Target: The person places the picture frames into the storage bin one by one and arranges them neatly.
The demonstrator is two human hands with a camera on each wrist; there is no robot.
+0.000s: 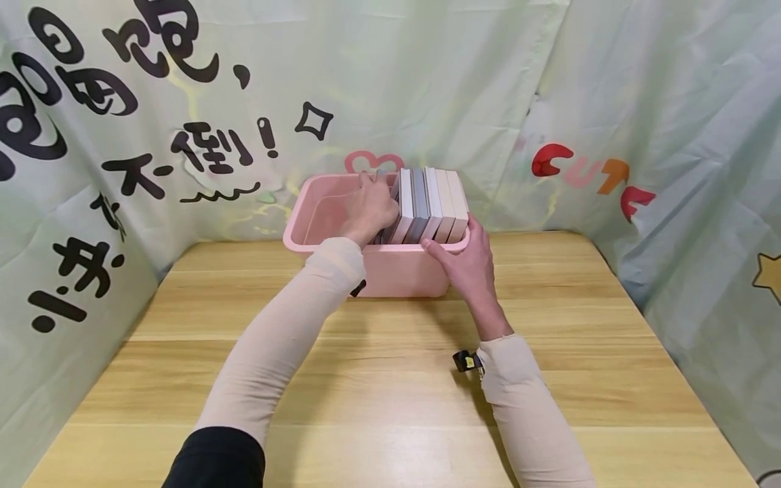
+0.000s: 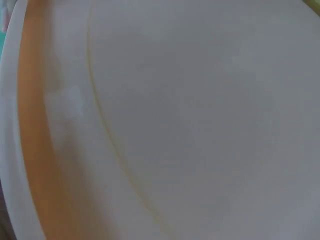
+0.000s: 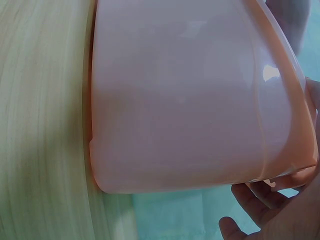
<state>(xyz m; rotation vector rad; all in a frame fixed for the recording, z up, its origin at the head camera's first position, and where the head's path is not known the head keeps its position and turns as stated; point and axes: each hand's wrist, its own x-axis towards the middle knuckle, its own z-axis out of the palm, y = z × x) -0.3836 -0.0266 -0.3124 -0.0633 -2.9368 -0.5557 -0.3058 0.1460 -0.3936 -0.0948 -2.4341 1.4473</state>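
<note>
A pink plastic bin (image 1: 403,271) stands at the far side of the table. Several books (image 1: 434,203) with white, grey and cream edges stand upright, side by side, in its right half. My left hand (image 1: 369,209) reaches over the front rim and grips a grey book (image 1: 381,174) at the left end of the row; the hand hides most of that book and its fingertips. At the front right corner my right hand (image 1: 468,264) holds the bin, thumb on the rim, fingers round the side. The left wrist view shows only the bin wall (image 2: 190,120) up close.
The left part of the bin's inside (image 1: 320,210) shows bare pink wall. A pale printed curtain (image 1: 427,81) hangs right behind the bin and along both sides of the wooden table (image 1: 390,407). Small black cameras (image 1: 466,360) are worn at the wrists.
</note>
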